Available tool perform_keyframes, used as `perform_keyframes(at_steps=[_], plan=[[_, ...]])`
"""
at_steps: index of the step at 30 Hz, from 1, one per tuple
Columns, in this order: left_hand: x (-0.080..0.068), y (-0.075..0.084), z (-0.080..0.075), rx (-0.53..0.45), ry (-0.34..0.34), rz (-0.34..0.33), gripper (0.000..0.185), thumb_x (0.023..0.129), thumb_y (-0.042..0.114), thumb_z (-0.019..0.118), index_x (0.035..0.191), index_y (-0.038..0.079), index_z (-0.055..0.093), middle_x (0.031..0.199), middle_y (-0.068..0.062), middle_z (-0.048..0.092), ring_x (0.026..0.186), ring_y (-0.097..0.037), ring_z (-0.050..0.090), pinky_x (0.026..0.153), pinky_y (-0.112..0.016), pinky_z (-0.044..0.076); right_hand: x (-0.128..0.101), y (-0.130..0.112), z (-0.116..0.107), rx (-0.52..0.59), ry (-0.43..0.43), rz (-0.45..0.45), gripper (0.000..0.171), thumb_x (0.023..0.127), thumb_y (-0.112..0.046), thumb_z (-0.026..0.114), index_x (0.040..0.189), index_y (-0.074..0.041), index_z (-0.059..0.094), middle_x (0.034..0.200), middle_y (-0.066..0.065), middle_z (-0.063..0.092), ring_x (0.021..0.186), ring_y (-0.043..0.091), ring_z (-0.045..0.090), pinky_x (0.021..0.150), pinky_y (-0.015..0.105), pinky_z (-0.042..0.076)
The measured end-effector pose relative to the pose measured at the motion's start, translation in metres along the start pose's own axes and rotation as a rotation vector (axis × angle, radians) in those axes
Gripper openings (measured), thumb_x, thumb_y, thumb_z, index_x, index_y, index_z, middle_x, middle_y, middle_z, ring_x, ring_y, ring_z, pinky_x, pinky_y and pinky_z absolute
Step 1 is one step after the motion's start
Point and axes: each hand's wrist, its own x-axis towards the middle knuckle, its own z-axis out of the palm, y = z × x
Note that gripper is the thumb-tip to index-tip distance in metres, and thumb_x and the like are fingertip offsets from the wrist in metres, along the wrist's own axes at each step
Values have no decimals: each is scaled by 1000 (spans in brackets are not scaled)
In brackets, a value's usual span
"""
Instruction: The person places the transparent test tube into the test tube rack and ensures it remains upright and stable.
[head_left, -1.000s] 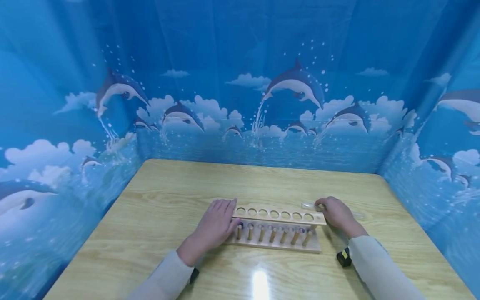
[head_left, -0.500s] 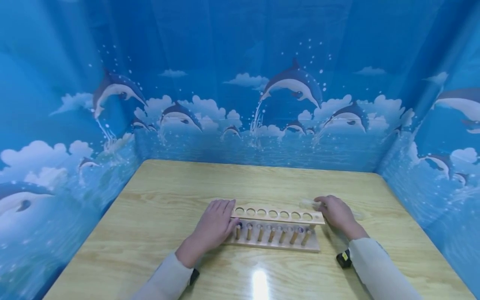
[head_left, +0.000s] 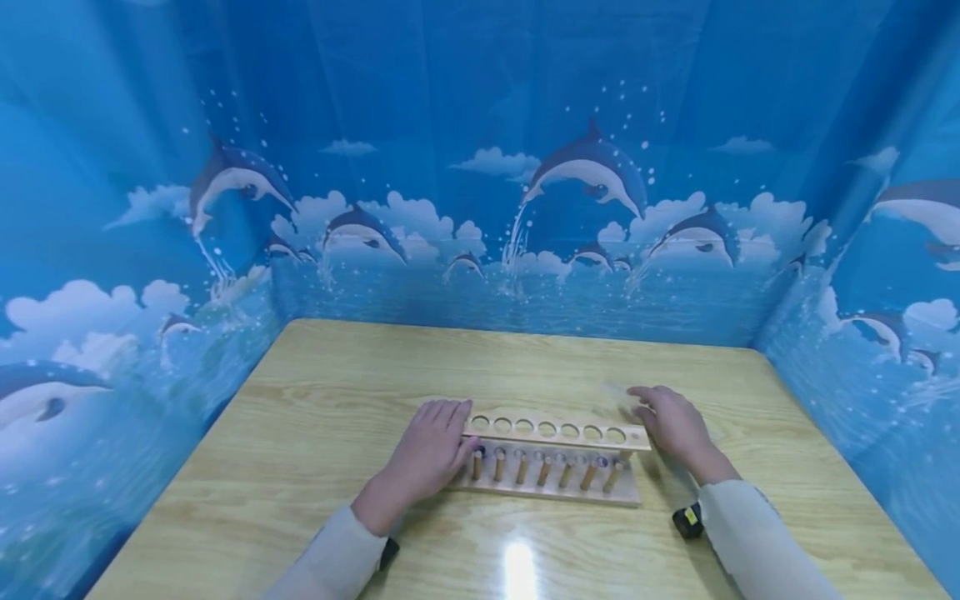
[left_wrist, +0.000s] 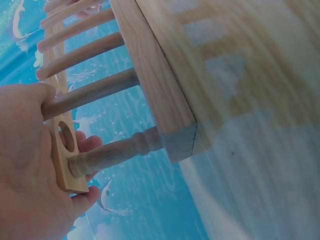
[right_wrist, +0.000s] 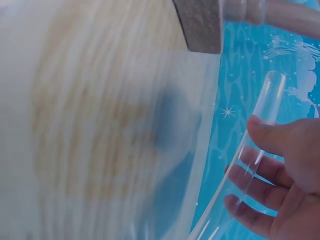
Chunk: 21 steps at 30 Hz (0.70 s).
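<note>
A wooden test tube rack (head_left: 555,431) stands on the table, with a row of round holes in its top board and upright pegs on its base. My left hand (head_left: 427,450) grips the rack's left end; in the left wrist view the thumb and fingers go round the end of the top board (left_wrist: 64,180). Just beyond the rack's right end, my right hand (head_left: 673,425) holds a clear test tube (right_wrist: 270,95). The right wrist view shows the thumb on one side of the tube and the fingers behind it. In the head view the tube is faint and partly covered by the hand.
The wood-grain table (head_left: 375,358) has a bright light reflection (head_left: 520,571) near the front. Blue dolphin-print curtains (head_left: 465,167) enclose the table at the back and both sides.
My right hand and the test tube have moved up a little in the head view, and the fingertips look more spread. The left hand and the rack stay in place.
</note>
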Motion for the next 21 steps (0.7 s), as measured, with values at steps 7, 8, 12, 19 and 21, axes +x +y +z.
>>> perform_keyframes(at_steps=[7, 8, 12, 19, 21], plan=[[1, -1, 2, 5, 1, 2, 59, 103, 41, 41, 142, -2, 42, 136, -16, 53, 127, -30, 48, 113, -46, 32, 0, -6, -2, 9, 41, -18, 35, 91, -10, 66, 125, -2, 62, 105, 20, 67, 91, 35, 65, 76, 54, 54], [1, -1, 2, 6, -1, -1, 59, 103, 41, 41, 143, -2, 42, 136, -16, 53, 127, -30, 48, 113, -46, 32, 1, -7, -2, 9, 44, -15, 35, 92, -11, 66, 125, -2, 62, 106, 20, 67, 91, 35, 65, 76, 54, 54], [1, -1, 2, 10, -1, -3, 58, 103, 42, 42, 142, -2, 42, 136, -16, 53, 127, -30, 48, 113, -46, 32, 2, -9, -3, 9, 52, -6, 35, 93, -12, 65, 126, -2, 61, 109, 20, 67, 93, 35, 65, 78, 54, 54], [1, -1, 2, -6, 8, -1, 57, 102, 39, 46, 141, -2, 43, 135, -17, 54, 126, -31, 48, 112, -48, 32, 1, -13, -4, 32, 103, -28, 35, 94, -15, 64, 127, -3, 60, 107, 19, 67, 91, 34, 65, 76, 53, 54], [1, -1, 2, -5, 10, -1, 57, 102, 39, 46, 141, -2, 43, 135, -17, 54, 126, -31, 48, 112, -48, 33, 1, -14, -4, 48, 122, -28, 35, 94, -15, 64, 126, -2, 61, 106, 19, 67, 91, 34, 65, 76, 53, 54]])
